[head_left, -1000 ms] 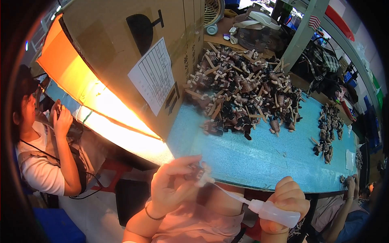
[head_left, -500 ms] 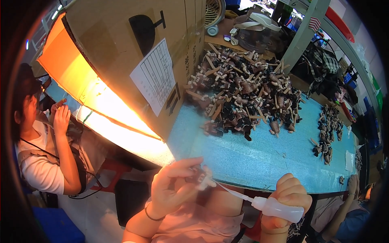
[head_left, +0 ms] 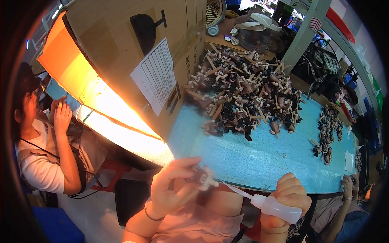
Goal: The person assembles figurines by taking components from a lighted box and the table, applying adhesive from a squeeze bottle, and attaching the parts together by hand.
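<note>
The blue table [head_left: 239,158] spans the centre and right of the frame. A large pile of toy figures [head_left: 247,91] lies at upper centre; a small pile [head_left: 326,133] lies at right. Which pile, if either, is finished cannot be told. At lower right, the right hand [head_left: 289,198] is closed around a white squeeze bottle [head_left: 279,209]. At lower centre, the left hand [head_left: 171,187] pinches one toy figure [head_left: 204,178] between its fingers. The nozzle [head_left: 237,190] points at this figure, which is judged part-way through.
</note>
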{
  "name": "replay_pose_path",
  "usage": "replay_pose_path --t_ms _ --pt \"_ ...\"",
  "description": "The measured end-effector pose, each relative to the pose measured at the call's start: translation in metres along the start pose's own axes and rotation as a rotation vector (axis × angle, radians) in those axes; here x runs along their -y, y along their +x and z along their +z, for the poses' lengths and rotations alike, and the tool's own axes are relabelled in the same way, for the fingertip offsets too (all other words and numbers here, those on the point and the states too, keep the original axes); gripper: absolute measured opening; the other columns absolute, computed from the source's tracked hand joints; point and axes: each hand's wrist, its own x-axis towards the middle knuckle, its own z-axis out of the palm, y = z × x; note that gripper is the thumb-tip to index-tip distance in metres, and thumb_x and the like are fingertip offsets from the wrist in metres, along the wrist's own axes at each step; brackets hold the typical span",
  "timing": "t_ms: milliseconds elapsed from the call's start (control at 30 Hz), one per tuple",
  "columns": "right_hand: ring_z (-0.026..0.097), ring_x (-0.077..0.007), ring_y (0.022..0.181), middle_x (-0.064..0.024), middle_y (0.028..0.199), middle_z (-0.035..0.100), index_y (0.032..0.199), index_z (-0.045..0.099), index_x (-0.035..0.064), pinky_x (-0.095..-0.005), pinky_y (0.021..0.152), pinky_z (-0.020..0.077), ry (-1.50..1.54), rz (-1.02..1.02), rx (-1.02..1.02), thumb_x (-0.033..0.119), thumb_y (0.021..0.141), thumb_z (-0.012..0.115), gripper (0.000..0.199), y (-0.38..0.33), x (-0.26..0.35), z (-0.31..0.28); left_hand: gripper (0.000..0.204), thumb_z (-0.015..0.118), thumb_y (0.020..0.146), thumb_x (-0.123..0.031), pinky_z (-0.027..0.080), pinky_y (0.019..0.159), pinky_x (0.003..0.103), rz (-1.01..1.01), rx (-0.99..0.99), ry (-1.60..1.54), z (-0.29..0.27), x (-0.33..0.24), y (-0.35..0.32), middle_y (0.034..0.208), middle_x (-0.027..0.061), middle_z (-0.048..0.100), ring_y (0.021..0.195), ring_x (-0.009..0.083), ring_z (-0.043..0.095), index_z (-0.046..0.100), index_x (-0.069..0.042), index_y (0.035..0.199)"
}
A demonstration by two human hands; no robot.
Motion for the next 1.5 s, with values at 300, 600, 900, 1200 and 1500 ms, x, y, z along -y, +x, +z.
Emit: replay_pose_path --t_ms 300,600,900,1200,1500 --pt "0.04 -0.012 0.055 -0.0018 0.066 0.043 0.084 0.041 0.0063 -0.0272 0.053 0.0321 0.107 0.113 -0.007 0.052 0.078 0.062 0.051 0.0 -0.004 -0.006 0.03 0.059 0.073 0.014 0.05 0.081 0.032 -0.039 -0.054 -0.078 0.0 -0.002 -0.002 0.116 0.0256 0.051 0.093 0.0225 0.059 0.046 0.0 0.096" --pt "0.055 -0.0177 0.078 -0.0092 0.09 0.058 0.103 0.051 -0.0002 -0.0298 0.073 0.044 0.095 0.692 0.012 0.013 0.082 0.062 0.027 -0.003 -0.093 -0.013 0.038 0.053 0.082 0.01 0.046 0.088 0.033 -0.098 -0.251 -0.173 -0.016 0.006 -0.021 0.116 0.022 0.054 0.104 0.0215 0.056 0.04 0.0 0.117" --pt "0.047 -0.0338 0.098 -0.0167 0.105 0.053 0.116 0.047 -0.0019 -0.0395 0.086 0.036 -0.917 0.148 0.27 0.008 0.077 0.064 0.044 -0.009 -0.1 -0.024 0.03 0.043 0.082 0.008 0.051 0.077 0.032 -0.165 -0.284 -0.267 -0.051 -0.005 -0.036 0.104 0.0224 0.06 0.091 0.0253 0.062 0.046 0.001 0.111" --pt "0.055 -0.0219 0.082 -0.0121 0.093 0.056 0.096 0.054 -0.0004 -0.0306 0.071 0.0435 -0.468 -0.423 0.727 0.011 0.073 0.053 0.026 -0.002 0.021 0.208 0.028 0.058 0.087 -0.013 0.051 0.067 0.029 0.121 -0.7 -0.211 -0.1 -0.028 -0.066 0.095 0.0166 0.062 0.081 0.0227 0.062 0.043 -0.004 0.109" --pt "0.052 -0.0252 0.088 -0.0076 0.091 0.062 0.087 0.069 0.0096 -0.0398 0.069 0.0355 -1.289 -0.016 0.681 0.018 0.081 0.05 0.021 0.046 -0.073 0.36 0.022 0.057 0.088 -0.018 0.047 0.064 0.028 -0.048 -0.786 -0.178 -0.11 -0.047 -0.081 0.088 0.0119 0.062 0.076 0.0189 0.06 0.048 -0.005 0.103"
